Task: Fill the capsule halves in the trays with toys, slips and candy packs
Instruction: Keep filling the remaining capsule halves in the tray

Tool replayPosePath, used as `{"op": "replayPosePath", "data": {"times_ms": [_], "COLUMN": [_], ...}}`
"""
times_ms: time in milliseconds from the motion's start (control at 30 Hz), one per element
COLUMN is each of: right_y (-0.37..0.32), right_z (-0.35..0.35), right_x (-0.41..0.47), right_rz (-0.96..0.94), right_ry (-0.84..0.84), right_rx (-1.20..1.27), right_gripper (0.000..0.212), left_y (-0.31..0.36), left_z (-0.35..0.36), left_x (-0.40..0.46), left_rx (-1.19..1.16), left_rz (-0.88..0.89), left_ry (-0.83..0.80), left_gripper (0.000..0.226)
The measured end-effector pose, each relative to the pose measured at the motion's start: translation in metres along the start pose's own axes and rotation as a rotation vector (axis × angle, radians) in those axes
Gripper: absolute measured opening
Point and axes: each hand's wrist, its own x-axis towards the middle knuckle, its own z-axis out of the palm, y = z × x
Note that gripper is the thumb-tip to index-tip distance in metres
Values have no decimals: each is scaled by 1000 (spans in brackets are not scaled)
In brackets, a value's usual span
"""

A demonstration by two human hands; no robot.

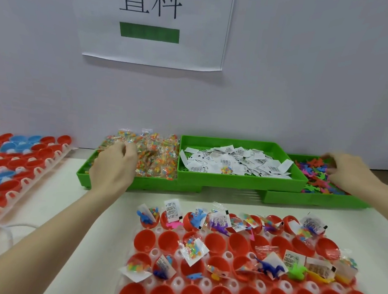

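Note:
A white tray [155,253] of red capsule halves [145,240] lies in front of me; several halves hold toys, slips and candy packs, others are bare. My left hand [113,164] reaches into the left green bin, fingers curled among the clear candy packs [157,158]. My right hand [345,172] is in the right green bin, fingertips curled down into the small coloured toys [314,178]. Whether either hand has hold of a piece is hidden. The middle green bin [238,183] holds white paper slips [237,163].
A second tray [37,170] with red and blue capsule halves lies at the left. A white cord [3,230] runs across the table at the lower left. A wall with a printed paper sign [155,24] stands right behind the bins.

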Motion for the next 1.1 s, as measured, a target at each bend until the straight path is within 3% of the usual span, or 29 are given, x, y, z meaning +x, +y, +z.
{"op": "replayPosePath", "data": {"times_ms": [100, 200, 300, 400, 500, 667, 800, 933, 1000, 1100], "right_y": [0, -17, -42, -60, -61, -61, -62, -84, -105, -131], "right_z": [-1, -6, -5, -5, -3, 6, 9, -11, -24, -44], "right_x": [0, 2, 4, -3, -5, -9, -11, -35, -61, -118], "right_rz": [-46, -70, -100, -78, -14, 82, 107, -183, -482, -991], "right_ry": [40, 116, 29, -83, -147, 62, 221, 418, 489, 538], "right_rx": [-13, 185, 226, 68, 59, 111, 199, 401, 434, 205], "right_gripper": [52, 36, 24, 43, 35, 20, 34, 28, 24, 21], "left_y": [-1, -1, 2, 5, 7, 9, 15, 34, 48, 65], "left_z": [-1, -3, -5, -7, -10, -20, -31, -44, -50, -61], "left_x": [-3, -4, -5, -8, -13, -27, -38, -54, -69, -96], "left_rx": [-17, -95, -242, -393, -505, -620, -674, -767, -783, -824], "left_rz": [27, 85, 94, 51, 35, -12, -47, -166, -171, -166], "left_ry": [-12, -57, -56, -52, -46, -41, -116, -316, -437, -574], "left_gripper": [51, 42, 32, 20, 8, 17, 15, 19, 18, 18]}}
